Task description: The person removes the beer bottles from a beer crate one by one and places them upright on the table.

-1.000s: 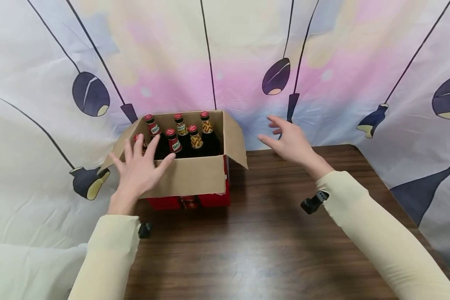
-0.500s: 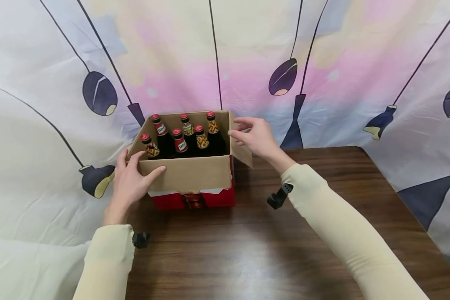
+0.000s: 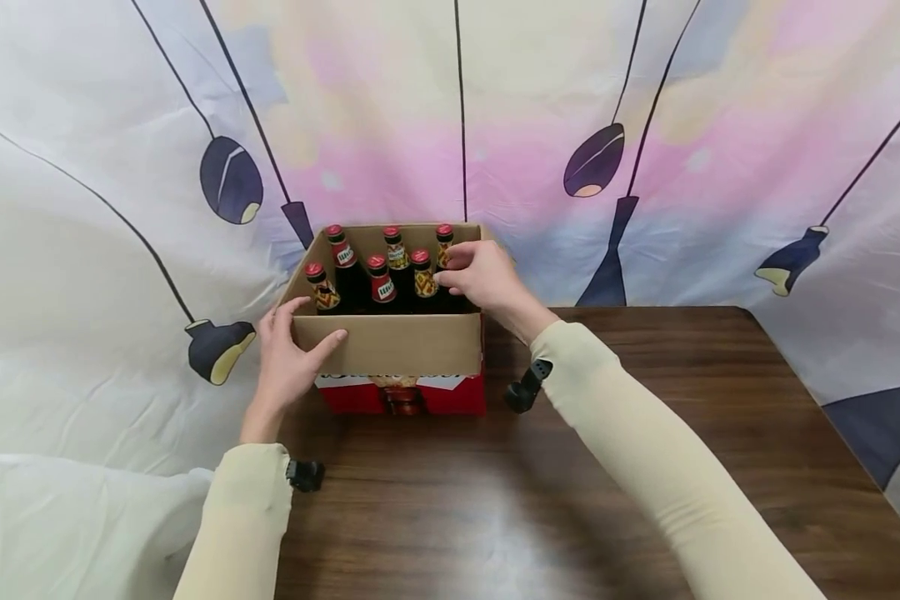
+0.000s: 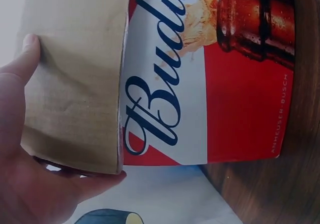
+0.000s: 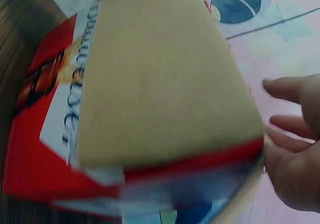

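Observation:
An open red-and-white Budweiser carton (image 3: 446,396) holds several dark beer bottles, their red caps showing above its cardboard sides. My left hand (image 3: 281,362) grips its front left corner. In the left wrist view the left thumb (image 4: 31,46) lies on the brown front flap (image 4: 80,94), with fingers around the flap's side edge. Over the carton's right end hovers my right hand (image 3: 487,279), its thumb and fingertips apart and close to the necks of the right-hand bottles (image 3: 424,279). Nothing shows between these fingers in the right wrist view, where the hand (image 5: 295,144) is partly cut off.
The carton stands at the back of a dark wooden table (image 3: 435,517). Behind it hangs a patterned cloth (image 3: 390,108) with lamp shapes. White cloth (image 3: 60,517) lies along the left side. A small black camera (image 3: 523,393) sits on my right wrist.
My right hand has moved left from beside the carton to above its right end. My left hand has come down from over the bottles onto the front left corner. The bottles stay in place.

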### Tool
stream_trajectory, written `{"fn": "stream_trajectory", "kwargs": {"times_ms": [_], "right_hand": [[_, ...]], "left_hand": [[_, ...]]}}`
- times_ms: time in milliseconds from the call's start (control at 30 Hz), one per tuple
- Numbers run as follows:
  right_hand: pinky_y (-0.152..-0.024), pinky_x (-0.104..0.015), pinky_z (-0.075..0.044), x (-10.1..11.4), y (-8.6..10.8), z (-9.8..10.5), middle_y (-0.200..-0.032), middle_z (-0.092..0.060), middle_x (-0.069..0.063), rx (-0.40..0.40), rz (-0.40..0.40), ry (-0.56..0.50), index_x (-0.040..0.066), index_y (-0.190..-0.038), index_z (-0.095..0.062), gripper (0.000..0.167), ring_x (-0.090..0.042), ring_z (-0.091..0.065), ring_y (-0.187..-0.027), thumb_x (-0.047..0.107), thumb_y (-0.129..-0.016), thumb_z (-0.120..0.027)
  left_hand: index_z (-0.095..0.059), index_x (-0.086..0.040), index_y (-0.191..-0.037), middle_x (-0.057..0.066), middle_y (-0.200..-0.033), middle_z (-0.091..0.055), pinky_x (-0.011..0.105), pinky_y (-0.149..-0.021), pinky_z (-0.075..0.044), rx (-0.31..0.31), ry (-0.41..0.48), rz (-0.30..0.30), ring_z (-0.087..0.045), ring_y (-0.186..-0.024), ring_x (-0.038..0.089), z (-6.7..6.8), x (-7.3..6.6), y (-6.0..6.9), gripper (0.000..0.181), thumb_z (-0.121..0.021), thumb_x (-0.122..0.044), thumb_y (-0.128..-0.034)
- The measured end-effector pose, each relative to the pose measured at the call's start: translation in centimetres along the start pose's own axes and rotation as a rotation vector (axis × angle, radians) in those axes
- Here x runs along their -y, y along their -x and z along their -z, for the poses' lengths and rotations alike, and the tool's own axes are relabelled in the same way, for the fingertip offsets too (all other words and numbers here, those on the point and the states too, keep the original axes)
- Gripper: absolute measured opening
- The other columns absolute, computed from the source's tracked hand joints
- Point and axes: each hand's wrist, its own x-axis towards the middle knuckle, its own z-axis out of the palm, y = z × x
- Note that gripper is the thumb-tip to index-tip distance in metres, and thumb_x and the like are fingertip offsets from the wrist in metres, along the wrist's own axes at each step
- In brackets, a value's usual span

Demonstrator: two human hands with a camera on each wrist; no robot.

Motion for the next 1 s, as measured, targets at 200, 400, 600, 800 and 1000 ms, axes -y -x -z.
{"fn": "stream_trajectory", "kwargs": {"times_ms": [200,400,600,800,1000], "right_hand": [[-0.106,-0.044,-0.055,1.2,-1.2,-1.6,-0.153,-0.056,-0.018,0.033,-0.033,0.042,0.003,-0.154,-0.051,0.066,-0.033,-0.064,-0.129,0.024,-0.097,-0.078],[-0.114,-0.048,-0.049,1.1,-2.7,-2.5,-0.164,-0.045,-0.013,0.067,-0.177,0.014,0.008,-0.162,-0.04,0.079,-0.031,-0.052,-0.144,0.03,-0.097,-0.078],[-0.111,-0.051,-0.049,0.6,-3.7,-3.8,-0.167,-0.042,-0.008,0.102,-0.255,-0.014,0.013,-0.164,-0.037,0.079,-0.03,-0.05,-0.146,0.03,-0.099,-0.076],[-0.107,-0.04,-0.05,0.4,-4.2,-4.1,-0.169,-0.04,-0.01,0.12,-0.203,0.134,0.011,-0.166,-0.032,0.077,-0.026,-0.052,-0.14,0.03,-0.102,-0.071],[-0.088,-0.036,-0.051,0.0,-4.4,-4.2,-0.158,-0.054,-0.01,0.068,-0.186,0.177,0.012,-0.16,-0.046,0.065,-0.026,-0.06,-0.115,0.03,-0.103,-0.07]], "left_hand": [[-0.027,-0.017,-0.163,0.024,-0.161,-0.028,0.065,-0.118,-0.032,-0.04,0.022,0.029,-0.031,-0.145,0.04,-0.3,0.3,0.2,0.093,-0.081,-0.043,-0.091],[-0.029,-0.018,-0.161,0.021,-0.162,-0.028,0.066,-0.119,-0.032,-0.055,0.033,0.039,-0.032,-0.145,0.039,-0.7,0.4,0.2,0.091,-0.081,-0.043,-0.0912],[-0.033,-0.018,-0.158,0.02,-0.159,-0.031,0.065,-0.118,-0.033,-0.085,0.064,0.026,-0.033,-0.143,0.037,-0.8,0.7,0.4,0.088,-0.082,-0.042,-0.0899],[-0.035,-0.017,-0.156,0.02,-0.156,-0.033,0.062,-0.118,-0.034,-0.108,0.07,0.022,-0.034,-0.142,0.036,-0.9,0.7,0.5,0.085,-0.082,-0.04,-0.0902],[-0.038,-0.016,-0.154,0.02,-0.155,-0.035,0.06,-0.117,-0.035,-0.124,0.065,0.003,-0.036,-0.141,0.036,-1.3,1.0,0.5,0.082,-0.083,-0.039,-0.0903]]}}
